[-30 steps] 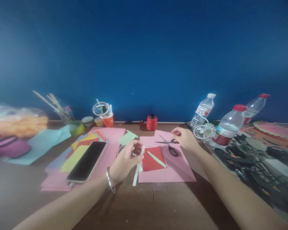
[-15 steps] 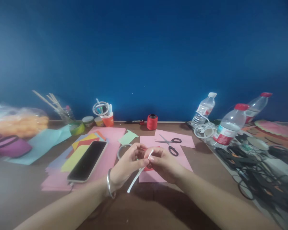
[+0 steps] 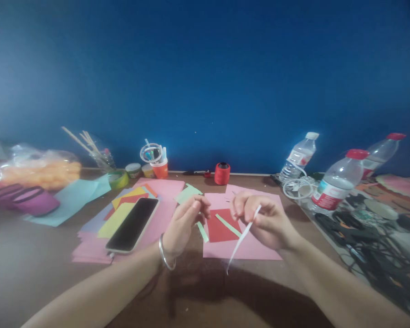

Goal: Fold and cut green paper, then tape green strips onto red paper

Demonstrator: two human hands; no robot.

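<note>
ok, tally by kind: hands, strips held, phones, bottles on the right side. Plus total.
Hands: 2, left hand and right hand
Held strips: 1, white strip
Phones: 1, black-screened phone
Right-side bottles: 3, white-capped bottle, front red-capped bottle, rear red-capped bottle
Total: 7

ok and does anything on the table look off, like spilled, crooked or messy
Nothing looks spilled. The tangle of dark cables at the right looks messy. A green strip lies slantwise across the red paper, out of line with its edges. The front red-capped bottle seems to lean, though the wide view may cause that.
</note>
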